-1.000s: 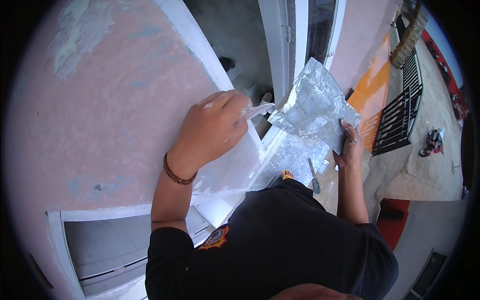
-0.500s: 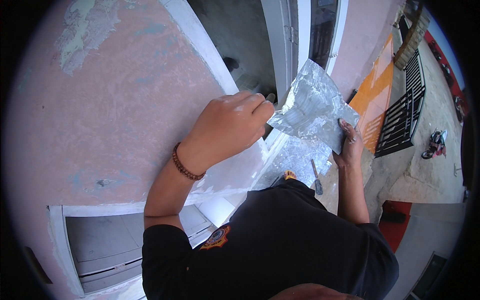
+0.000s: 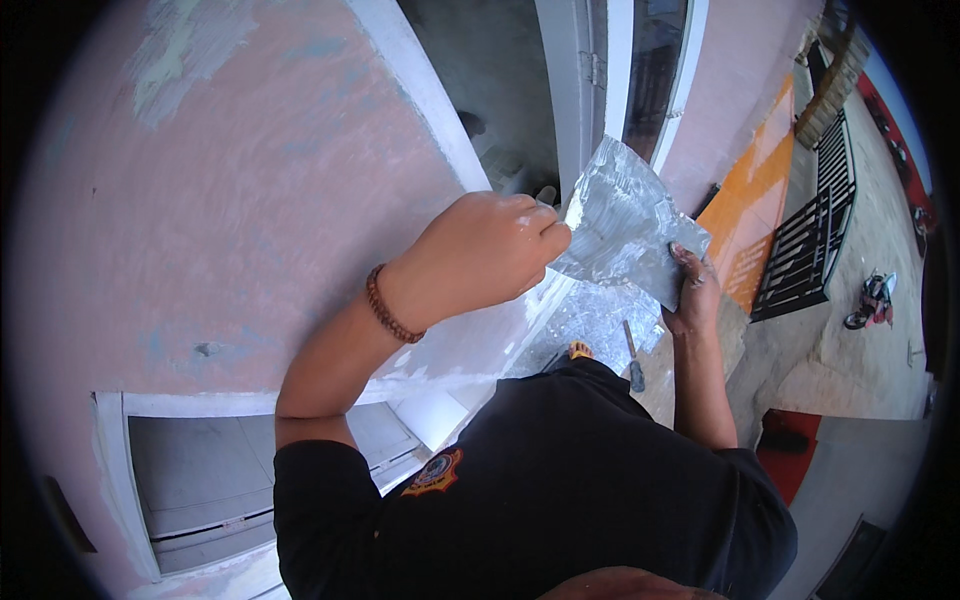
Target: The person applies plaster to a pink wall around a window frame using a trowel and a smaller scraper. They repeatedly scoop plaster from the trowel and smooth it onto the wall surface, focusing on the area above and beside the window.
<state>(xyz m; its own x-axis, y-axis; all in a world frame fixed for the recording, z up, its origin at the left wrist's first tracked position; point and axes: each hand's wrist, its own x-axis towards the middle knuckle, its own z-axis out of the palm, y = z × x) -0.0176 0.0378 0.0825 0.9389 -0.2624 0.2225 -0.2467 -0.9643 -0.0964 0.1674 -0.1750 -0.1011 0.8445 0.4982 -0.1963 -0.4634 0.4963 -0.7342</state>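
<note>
My left hand [image 3: 480,255] is closed in a fist around a small putty knife, most of which is hidden behind the fingers. The knuckles press against the left edge of a grey metal plate [image 3: 625,225] smeared with whitish filler. A brown bead bracelet [image 3: 388,305] circles the left wrist. My right hand [image 3: 690,290] grips the plate's lower right corner from beneath and holds it tilted in front of me. Both hands are raised beside a pink wall [image 3: 230,200] with a white vertical trim [image 3: 420,90].
A white door frame [image 3: 580,90] and dark glass stand behind the plate. Lower left is a recessed white window frame [image 3: 200,470]. Far below lie an orange floor strip [image 3: 750,220], a black metal gate [image 3: 810,250], a parked scooter [image 3: 870,300] and a hand tool [image 3: 635,365].
My left hand has moved right from the wall trim to the plate's edge, and the knife blade seen earlier is now hidden behind the fist. The right hand keeps the plate nearly still.
</note>
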